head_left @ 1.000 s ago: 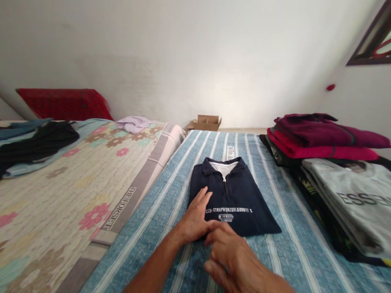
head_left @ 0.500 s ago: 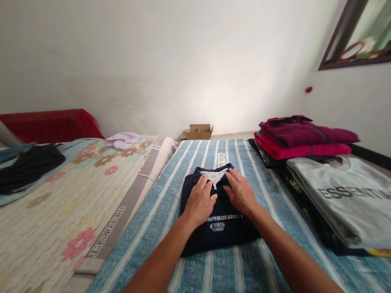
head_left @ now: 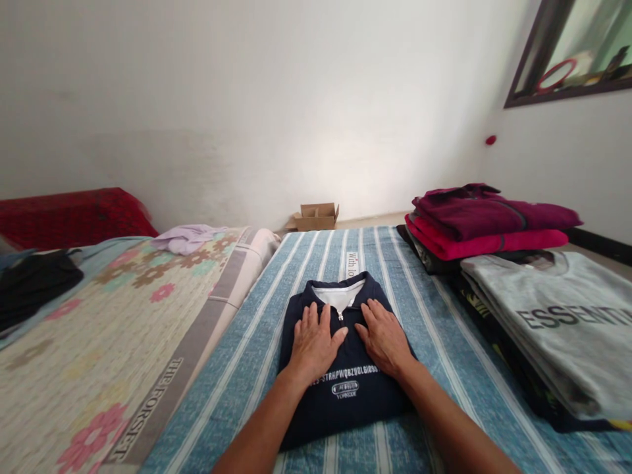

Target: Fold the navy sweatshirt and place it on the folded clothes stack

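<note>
A navy zip-neck shirt (head_left: 345, 411) lies folded on the blue striped bedding (head_left: 247, 368), collar pointing away from me. Its white inner neck and small zip pull show between my hands, with white lettering below. My left hand (head_left: 316, 339) rests flat on the shirt's left upper chest, fingers extended. On the right upper chest lies my right hand (head_left: 385, 334), also flat with its fingers stretched out. Neither hand grips the fabric.
To the right, a grey folded T-shirt (head_left: 567, 296) tops one stack; behind it are folded maroon (head_left: 494, 214) and pink garments. On the left stands a flowered bed cover (head_left: 162, 316) with a lilac cloth (head_left: 185, 238) and dark clothing (head_left: 34, 283). A cardboard box (head_left: 318, 216) sits by the wall.
Both hands have slid from the collar edges down onto the chest of the shirt, uncovering the collar. The view has shifted slightly, and the shirt appears lower and further left.
</note>
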{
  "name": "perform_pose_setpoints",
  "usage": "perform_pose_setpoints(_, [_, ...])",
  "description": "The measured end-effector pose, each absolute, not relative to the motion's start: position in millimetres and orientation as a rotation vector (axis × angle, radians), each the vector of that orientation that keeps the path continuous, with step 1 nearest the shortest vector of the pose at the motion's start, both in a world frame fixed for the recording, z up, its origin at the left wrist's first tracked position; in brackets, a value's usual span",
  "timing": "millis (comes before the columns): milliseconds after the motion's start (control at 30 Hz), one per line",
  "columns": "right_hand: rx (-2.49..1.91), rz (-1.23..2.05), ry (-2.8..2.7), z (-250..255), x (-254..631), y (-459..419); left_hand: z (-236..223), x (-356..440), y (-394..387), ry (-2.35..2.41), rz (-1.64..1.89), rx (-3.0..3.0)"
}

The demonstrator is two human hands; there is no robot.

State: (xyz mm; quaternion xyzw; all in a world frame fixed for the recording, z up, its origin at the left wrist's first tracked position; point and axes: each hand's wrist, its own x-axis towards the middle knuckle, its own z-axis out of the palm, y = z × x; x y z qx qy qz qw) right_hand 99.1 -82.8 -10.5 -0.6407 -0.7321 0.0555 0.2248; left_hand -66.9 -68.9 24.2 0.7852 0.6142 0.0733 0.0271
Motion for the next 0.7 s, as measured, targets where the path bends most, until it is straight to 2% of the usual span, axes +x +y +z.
perform_pose_setpoints(200, [-1.754,0.137,-2.000,-11.0,98.2,-84.5,69.4,-33.6,-33.2,1.790,0.448,2.538])
perform_pose_setpoints(267, [-1.752,0.135,-1.988,-11.9,98.0,-84.6,74.3,-11.7,-11.1,1.772,0.387,2.382])
perform_pose_setpoints(500, [-1.733,0.131,-1.965,-11.1,99.0,-84.2,50.4,43.4,57.0,1.826,0.319,2.039])
perform_pose_setpoints(700, [-1.733,0.169,-1.955,-2.0,101.7,-84.5,38.6,52.5,68.8,1.744,0.375,1.966])
